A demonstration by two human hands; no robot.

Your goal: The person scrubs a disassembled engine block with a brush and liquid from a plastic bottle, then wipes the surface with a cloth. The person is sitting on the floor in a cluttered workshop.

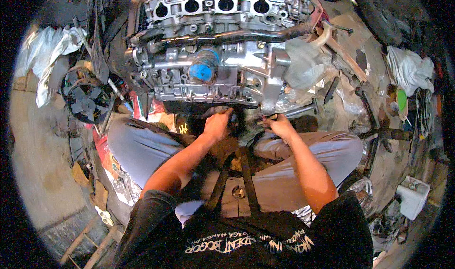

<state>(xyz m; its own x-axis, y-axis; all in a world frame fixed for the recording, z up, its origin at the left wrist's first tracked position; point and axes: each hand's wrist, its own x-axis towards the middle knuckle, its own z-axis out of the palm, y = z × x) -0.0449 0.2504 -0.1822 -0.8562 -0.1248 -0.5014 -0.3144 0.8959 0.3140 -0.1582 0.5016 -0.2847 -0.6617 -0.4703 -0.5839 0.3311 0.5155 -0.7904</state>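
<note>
A bare car engine block (231, 61) of grey metal lies before me, its cylinder head (209, 9) with several dark ports at the far side. A blue-ended oil filter (202, 71) sticks up from its middle. At the block's near lower edge is my left hand (217, 125), fingers bent against the dark underside; shadow hides whether it holds anything. My right hand (280, 126) pinches a small slim object (263, 121), too blurred to name. Just beyond that hand, a metal bar with a short cross end (300, 109) slants to the right.
A black pipe (227, 37) runs across the block. On the left stand a radiator fan (87, 103) and a white cloth (60, 52). Tools and scraps litter the floor at right, near a tire (376, 18), a white plastic bag (410, 68) and a white container (412, 197).
</note>
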